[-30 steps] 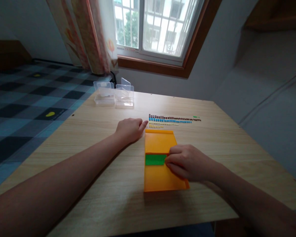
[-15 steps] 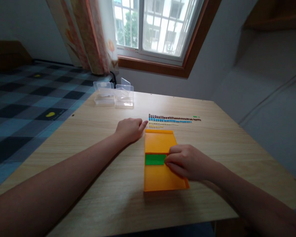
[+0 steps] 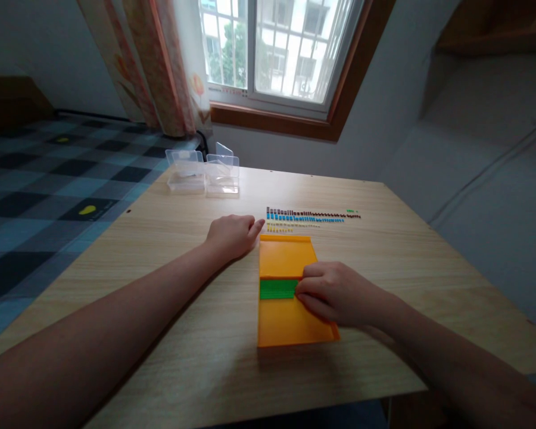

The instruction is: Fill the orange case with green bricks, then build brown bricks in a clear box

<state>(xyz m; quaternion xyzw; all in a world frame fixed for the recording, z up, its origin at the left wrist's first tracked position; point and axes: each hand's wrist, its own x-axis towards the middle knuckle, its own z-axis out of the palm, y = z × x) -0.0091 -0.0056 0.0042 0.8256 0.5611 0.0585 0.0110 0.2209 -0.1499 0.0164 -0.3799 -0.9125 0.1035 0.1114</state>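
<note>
An orange tray [image 3: 286, 322] lies on the wooden table in front of me, with a green ridged strip [image 3: 277, 289] across its middle. My right hand [image 3: 328, 292] is closed in a pinch over the tray's right side. Its fingertips touch the right end of the green strip; anything small between them is hidden. My left hand [image 3: 233, 235] rests on the table past the tray's far left corner, fingers curled and the inside hidden. Its fingertips are close to the left ends of rows of tiny brown pieces [image 3: 304, 213], blue pieces [image 3: 301, 218] and yellow pieces [image 3: 277, 230].
A few tiny green pieces [image 3: 352, 211] lie at the right end of the rows. Clear plastic boxes [image 3: 223, 185] with raised lids stand near the table's far left corner. A bed with a checked cover [image 3: 62, 173] is on the left, below a window.
The whole view has shifted slightly to the left. Both hands keep their places against the tray and the rows; nothing else has visibly moved.
</note>
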